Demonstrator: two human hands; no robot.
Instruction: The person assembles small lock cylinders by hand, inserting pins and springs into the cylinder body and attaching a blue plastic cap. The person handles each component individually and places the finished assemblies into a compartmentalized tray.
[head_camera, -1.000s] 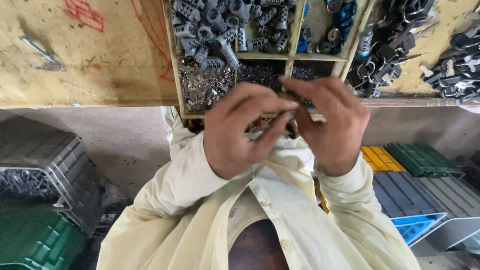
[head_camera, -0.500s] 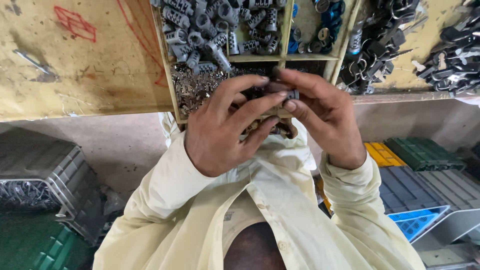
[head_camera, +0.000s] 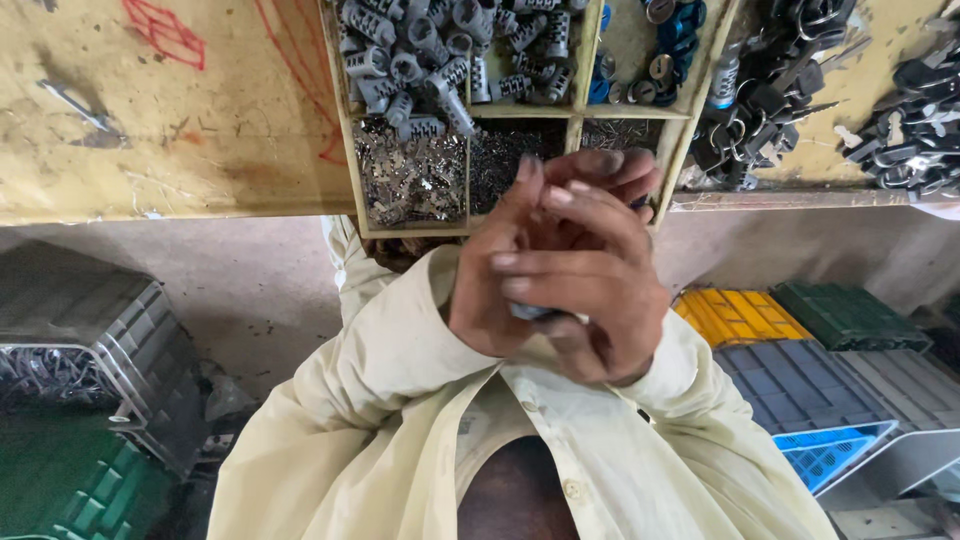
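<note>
At the frame's centre the right hand (head_camera: 590, 290) wraps over the left hand (head_camera: 505, 265), both closed around a small dark part (head_camera: 528, 312), mostly hidden. Above them sits a wooden tray (head_camera: 345, 150) of grey plugs (head_camera: 430, 50) and small metal bits (head_camera: 410, 180).

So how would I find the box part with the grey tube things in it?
Start at the yellow workbench across the top of the picture, then find the wooden divided tray set in it, just above the clasped hands. The grey ribbed tubes fill its top left compartment; they are chunky, while the compartment below holds small flat metal bits and the one beside holds blue pieces.
</note>
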